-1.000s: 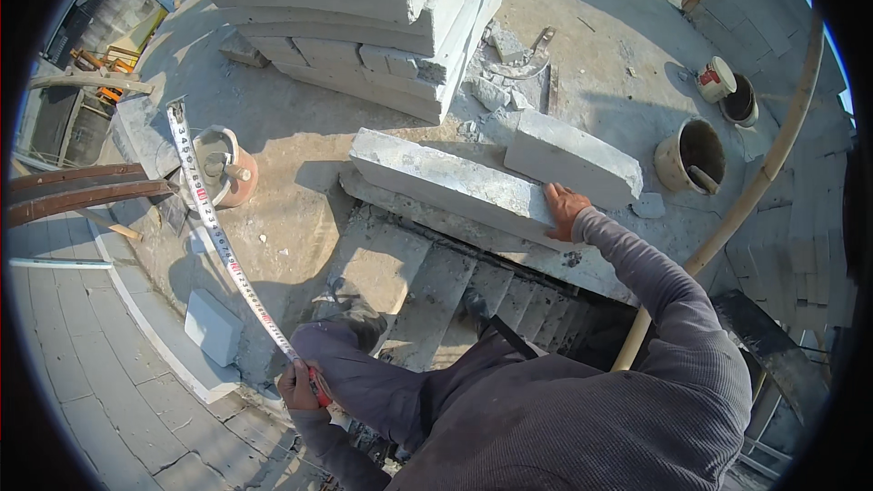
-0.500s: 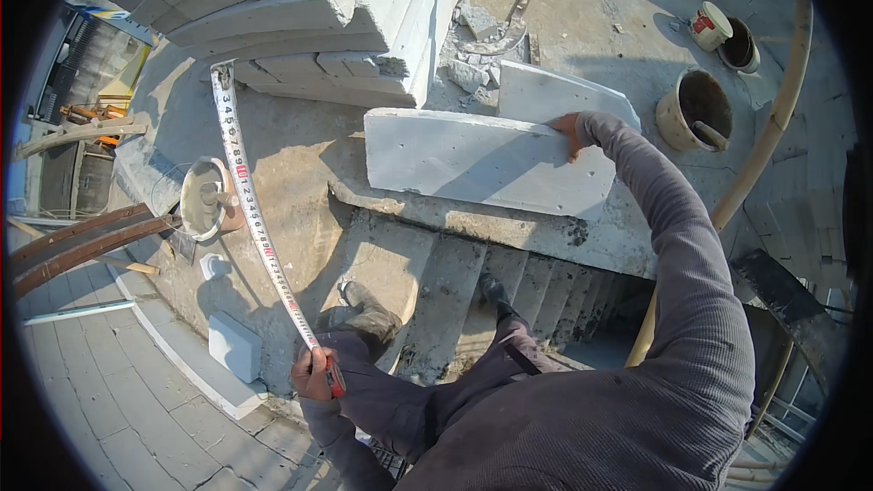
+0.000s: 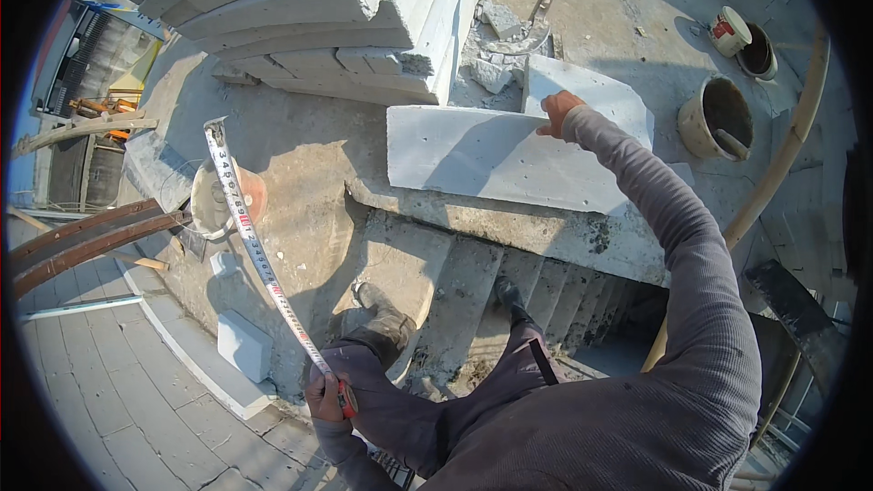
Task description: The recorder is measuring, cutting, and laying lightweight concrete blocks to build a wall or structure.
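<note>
My left hand (image 3: 325,396) is closed around a red tape measure (image 3: 346,399) at my left thigh, its long white numbered blade (image 3: 255,241) extended forward over a white bucket. My right hand (image 3: 559,113) has its fingers curled at the top edge of a long white block (image 3: 473,156), which stands on its long side along a concrete ledge. A second white block (image 3: 582,82) is behind it, partly hidden by my hand and sleeve.
Stacked blocks (image 3: 318,18) stand ahead, with rubble (image 3: 496,73) beside them. Buckets (image 3: 715,118) are at right, near a bamboo pole (image 3: 787,145). Concrete stairs (image 3: 468,282) drop away by my boots. Another bucket (image 3: 211,211) and curved timbers (image 3: 91,245) are at left.
The long block has been tipped up, its broad face now toward me. My right hand has risen with it. The tape blade swung right, then back a little left and down.
</note>
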Demonstrator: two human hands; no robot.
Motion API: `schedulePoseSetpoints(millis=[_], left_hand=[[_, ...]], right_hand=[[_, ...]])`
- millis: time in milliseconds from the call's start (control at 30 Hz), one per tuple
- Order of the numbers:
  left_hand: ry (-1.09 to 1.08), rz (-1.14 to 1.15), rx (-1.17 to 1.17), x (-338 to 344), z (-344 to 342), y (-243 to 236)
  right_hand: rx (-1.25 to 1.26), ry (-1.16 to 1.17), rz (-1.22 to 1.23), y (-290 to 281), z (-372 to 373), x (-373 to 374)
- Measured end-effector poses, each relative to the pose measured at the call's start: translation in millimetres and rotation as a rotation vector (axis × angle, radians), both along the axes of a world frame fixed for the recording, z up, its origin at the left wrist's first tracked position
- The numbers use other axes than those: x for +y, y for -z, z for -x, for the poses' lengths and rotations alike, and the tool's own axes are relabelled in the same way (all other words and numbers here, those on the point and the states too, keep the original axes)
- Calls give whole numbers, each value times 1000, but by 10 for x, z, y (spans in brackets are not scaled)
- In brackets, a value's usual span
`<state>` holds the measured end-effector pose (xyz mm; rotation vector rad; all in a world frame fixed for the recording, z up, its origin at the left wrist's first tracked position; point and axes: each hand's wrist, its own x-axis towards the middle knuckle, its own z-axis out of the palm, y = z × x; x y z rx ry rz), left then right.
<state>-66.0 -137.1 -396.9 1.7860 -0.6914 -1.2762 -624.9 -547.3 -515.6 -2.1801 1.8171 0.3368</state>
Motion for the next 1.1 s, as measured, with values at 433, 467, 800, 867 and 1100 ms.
schedulePoseSetpoints(millis=[433,467,800,867,1100], left_hand=[[21,249,473,-2364,798,2386],[-23,208,493,-2350,835,2475],[-142,287,736,-2501,868,2867],[-249,241,646,-2571,876,2895],[-91,274,694,-2746,864,2849]], right_hand=[[-264,64,-210,386,-943,-478],[-256,50,-166,322,-984,-432],[-160,-21,68,-118,-1397,827],[-124,-68,30,-183,-1462,1219],[-63,-110,119,-217,-1642,1475]])
